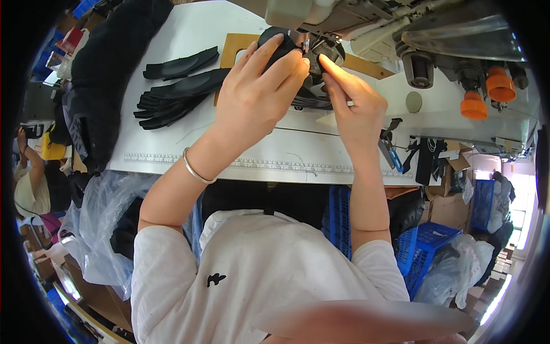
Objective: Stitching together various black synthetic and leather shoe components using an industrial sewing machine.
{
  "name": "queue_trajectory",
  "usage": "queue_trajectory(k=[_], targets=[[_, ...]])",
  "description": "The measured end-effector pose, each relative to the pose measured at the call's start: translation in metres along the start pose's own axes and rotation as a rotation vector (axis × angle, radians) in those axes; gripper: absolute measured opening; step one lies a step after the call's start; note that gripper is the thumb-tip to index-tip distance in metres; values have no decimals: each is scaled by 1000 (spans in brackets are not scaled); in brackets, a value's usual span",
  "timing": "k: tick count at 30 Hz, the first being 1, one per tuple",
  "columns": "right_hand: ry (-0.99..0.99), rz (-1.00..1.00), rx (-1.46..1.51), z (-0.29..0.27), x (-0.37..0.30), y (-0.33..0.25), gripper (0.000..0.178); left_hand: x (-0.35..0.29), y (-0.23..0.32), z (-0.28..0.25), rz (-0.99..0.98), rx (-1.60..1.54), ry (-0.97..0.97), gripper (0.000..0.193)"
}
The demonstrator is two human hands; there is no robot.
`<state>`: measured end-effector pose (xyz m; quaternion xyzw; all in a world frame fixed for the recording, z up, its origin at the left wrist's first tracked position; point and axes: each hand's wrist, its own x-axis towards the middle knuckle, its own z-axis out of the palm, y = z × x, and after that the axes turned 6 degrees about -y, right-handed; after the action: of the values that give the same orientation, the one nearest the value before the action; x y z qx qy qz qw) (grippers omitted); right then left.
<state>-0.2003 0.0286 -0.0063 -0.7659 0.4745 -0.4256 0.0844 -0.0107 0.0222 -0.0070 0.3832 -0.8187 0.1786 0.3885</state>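
We lay the loosely spread fingers of our left hand (252, 92) on a black, curved, soft-looking piece (288, 41) beneath the pale machine head (289, 11); its thumb is hidden, so we cannot tell whether it pinches. Our right hand (360, 103) nears the piece's right side, index finger and thumb slightly apart, their hold unclear. Leftward, matching black curved strips (177, 94) lie fanned on the white table (286, 150)

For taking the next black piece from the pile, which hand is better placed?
Probably the left hand: it is nearer the pile of black pieces, while the right hand is farther off.
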Motion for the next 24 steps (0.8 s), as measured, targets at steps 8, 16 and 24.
queue_trajectory(k=[8,16,24], targets=[[-73,30,-100,-4,0,-7,30,0,-17,1,76,-93,22,34],[33,-81,-86,6,-1,1,32,1,-41,7,210,-168,58,29],[1,-37,-74,1,5,0,27,8,-41,8,178,-256,44,26]])
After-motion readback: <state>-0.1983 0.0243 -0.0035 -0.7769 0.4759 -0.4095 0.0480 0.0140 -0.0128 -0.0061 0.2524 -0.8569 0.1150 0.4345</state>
